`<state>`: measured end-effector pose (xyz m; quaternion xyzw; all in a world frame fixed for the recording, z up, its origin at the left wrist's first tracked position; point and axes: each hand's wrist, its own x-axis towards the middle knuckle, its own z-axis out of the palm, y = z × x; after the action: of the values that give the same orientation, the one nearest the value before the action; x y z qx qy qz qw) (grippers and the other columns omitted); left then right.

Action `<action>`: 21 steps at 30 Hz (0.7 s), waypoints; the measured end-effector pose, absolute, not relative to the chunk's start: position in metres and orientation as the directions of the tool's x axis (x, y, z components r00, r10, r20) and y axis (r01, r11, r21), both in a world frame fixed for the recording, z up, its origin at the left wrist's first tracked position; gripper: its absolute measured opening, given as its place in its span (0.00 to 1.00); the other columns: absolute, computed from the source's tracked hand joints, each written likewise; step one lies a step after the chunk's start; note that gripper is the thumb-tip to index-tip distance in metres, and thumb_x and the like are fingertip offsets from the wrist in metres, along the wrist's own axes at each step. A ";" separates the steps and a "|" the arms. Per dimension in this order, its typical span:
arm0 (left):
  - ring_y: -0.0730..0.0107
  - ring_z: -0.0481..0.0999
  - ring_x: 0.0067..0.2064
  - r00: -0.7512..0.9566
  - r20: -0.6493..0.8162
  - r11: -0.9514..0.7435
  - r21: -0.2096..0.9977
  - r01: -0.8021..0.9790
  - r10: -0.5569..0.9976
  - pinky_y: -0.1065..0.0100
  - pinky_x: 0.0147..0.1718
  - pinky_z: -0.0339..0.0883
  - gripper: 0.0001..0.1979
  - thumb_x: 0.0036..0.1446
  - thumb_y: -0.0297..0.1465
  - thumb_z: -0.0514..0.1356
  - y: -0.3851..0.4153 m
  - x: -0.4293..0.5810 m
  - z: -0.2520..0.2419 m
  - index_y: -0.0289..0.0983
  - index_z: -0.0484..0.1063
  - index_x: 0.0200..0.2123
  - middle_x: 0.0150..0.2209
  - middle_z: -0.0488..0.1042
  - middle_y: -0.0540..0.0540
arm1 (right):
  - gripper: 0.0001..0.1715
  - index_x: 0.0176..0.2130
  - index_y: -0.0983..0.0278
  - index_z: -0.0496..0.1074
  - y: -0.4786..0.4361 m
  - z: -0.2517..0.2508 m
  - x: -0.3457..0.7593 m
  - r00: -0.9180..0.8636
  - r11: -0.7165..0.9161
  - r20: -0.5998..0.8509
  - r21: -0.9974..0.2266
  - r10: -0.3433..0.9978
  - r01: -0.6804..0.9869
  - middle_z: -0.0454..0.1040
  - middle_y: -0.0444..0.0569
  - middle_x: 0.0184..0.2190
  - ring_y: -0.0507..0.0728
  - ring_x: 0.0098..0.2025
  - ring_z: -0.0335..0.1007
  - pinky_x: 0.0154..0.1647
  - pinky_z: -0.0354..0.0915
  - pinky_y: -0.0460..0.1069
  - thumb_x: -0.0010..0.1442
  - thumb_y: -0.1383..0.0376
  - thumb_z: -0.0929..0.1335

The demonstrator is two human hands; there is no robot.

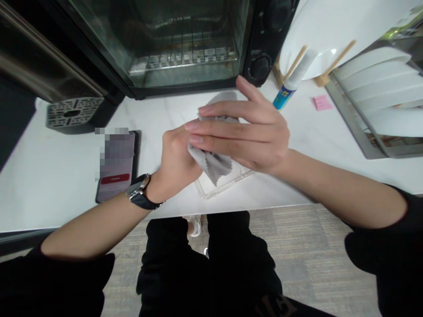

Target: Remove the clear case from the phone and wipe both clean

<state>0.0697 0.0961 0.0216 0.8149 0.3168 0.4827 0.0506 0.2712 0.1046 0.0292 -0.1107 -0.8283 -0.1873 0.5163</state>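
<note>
A grey cloth (216, 168) with zigzag edges is bunched between my two hands, above the counter. My right hand (261, 132) lies across it from the right, several fingers stretched and pressed over the cloth, one finger raised apart. My left hand (180, 154), with a dark watch (142, 192) on its wrist, meets the cloth from the left; its fingers are hidden behind the cloth and my right hand. Whether something is wrapped inside the cloth I cannot see. Beneath, a clear, shallow case with raised edges (211, 192) lies on the white counter, partly covered.
A phone (115, 169) with its screen lit lies left of my hands. Behind stand a toaster oven (185, 88) and a machine with a drip tray (74, 113). To the right are a blue-labelled tube (284, 96), a pink sticky note (322, 102) and a dish rack (352, 127).
</note>
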 end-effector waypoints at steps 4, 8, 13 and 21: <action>0.73 0.69 0.23 0.332 0.838 -0.829 0.226 0.511 0.433 0.67 0.22 0.58 0.17 0.68 0.31 0.60 0.095 0.069 0.021 0.41 0.59 0.27 0.22 0.68 0.53 | 0.20 0.62 0.57 0.78 0.112 0.030 0.274 -0.470 0.881 0.882 0.254 -0.041 0.400 0.85 0.33 0.60 0.49 0.65 0.81 0.82 0.57 0.53 0.80 0.65 0.63; 0.69 0.81 0.32 0.304 0.814 -0.798 0.286 0.530 0.495 0.68 0.31 0.74 0.12 0.72 0.33 0.60 0.091 0.070 0.024 0.40 0.73 0.33 0.33 0.83 0.50 | 0.26 0.62 0.60 0.79 0.121 0.028 0.282 -0.366 0.859 0.930 0.213 -0.032 0.466 0.85 0.39 0.60 0.49 0.64 0.81 0.79 0.60 0.49 0.80 0.63 0.57; 0.63 0.89 0.46 0.247 0.759 -0.742 0.420 0.522 0.603 0.66 0.48 0.81 0.13 0.76 0.40 0.59 0.085 0.074 0.030 0.41 0.80 0.53 0.48 0.88 0.46 | 0.28 0.70 0.45 0.72 0.124 0.025 0.289 -0.278 0.891 0.944 -0.033 0.176 0.453 0.84 0.32 0.62 0.54 0.58 0.86 0.64 0.79 0.49 0.77 0.62 0.62; 0.70 0.79 0.30 0.295 0.806 -0.798 0.321 0.509 0.513 0.68 0.30 0.70 0.11 0.69 0.28 0.60 0.093 0.071 0.021 0.40 0.69 0.31 0.28 0.76 0.52 | 0.25 0.61 0.66 0.79 0.117 0.028 0.277 -0.362 0.924 0.932 0.133 0.007 0.360 0.86 0.48 0.59 0.57 0.63 0.82 0.68 0.78 0.56 0.82 0.65 0.58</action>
<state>0.0711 0.0931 0.0211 0.8048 0.3175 0.5015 0.0016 0.2774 0.1172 0.0276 -0.1131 -0.8098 -0.1594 0.5532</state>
